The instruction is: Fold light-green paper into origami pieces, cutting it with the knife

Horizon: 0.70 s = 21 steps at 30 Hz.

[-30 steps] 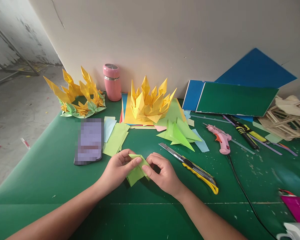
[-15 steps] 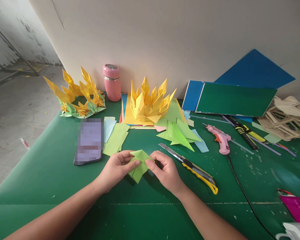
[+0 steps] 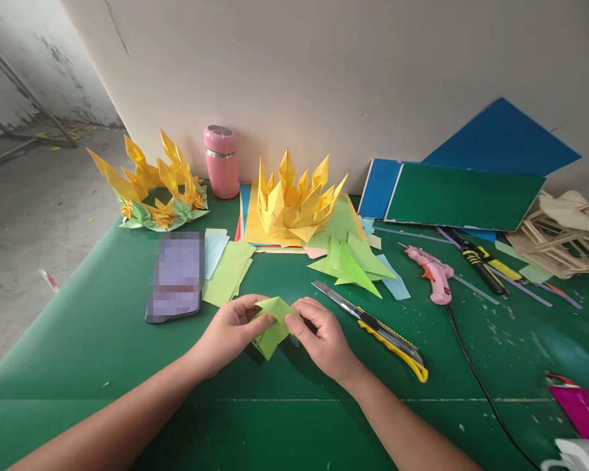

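Note:
Both my hands hold one folded piece of light green paper just above the green table, its pointed end facing away from me. My left hand is closed on its left side, the thumb lying over the face and the fingers behind. On the right edge, my right hand pinches the paper with thumb and curled fingers. Beyond them lie several folded green paper pieces and a stack of green paper strips. A yellow utility knife rests right of my right hand, its blade pointing left.
At the back stand a yellow folded-paper crown, a second crown with green leaves and a pink flask. A phone lies left. A pink glue gun with a trailing cord and green and blue boards are right.
The right thumb and fingers have shifted very slightly left along the paper's edge, and the paper is tilted a little differently. Both hands keep their hold.

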Motion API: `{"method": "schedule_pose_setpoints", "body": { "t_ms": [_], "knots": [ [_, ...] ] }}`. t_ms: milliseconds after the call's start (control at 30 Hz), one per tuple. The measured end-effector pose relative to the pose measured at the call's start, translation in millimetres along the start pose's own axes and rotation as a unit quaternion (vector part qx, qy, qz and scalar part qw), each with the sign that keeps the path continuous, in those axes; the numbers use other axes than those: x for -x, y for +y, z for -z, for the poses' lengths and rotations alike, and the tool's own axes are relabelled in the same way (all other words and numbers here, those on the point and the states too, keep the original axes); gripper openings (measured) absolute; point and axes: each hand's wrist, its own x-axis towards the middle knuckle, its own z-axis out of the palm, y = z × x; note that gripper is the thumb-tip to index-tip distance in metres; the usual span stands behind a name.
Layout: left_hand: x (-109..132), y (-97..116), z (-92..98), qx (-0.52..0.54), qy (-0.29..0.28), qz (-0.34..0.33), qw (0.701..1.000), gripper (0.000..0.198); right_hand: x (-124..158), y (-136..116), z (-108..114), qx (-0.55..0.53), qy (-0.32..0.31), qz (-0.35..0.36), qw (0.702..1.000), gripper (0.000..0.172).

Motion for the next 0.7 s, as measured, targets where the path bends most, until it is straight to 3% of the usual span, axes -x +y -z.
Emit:
{"method": "schedule_pose_setpoints", "body": {
  "t_ms": [233,700],
  "knots": [
    [-1.1,-2.7,-2.7,-0.031,0.018,-0.035,0.999,0.044,0.1,-1.7,-1.4,-0.010,0.015,-0.017,1.000,0.016],
    [-0.5,-5.3,-3.6,-0.089,0.015,-0.081,0.993,0.028,1.1,0.7,-1.0,-0.026,-0.004,-0.026,0.999,0.027]
  ]
}}
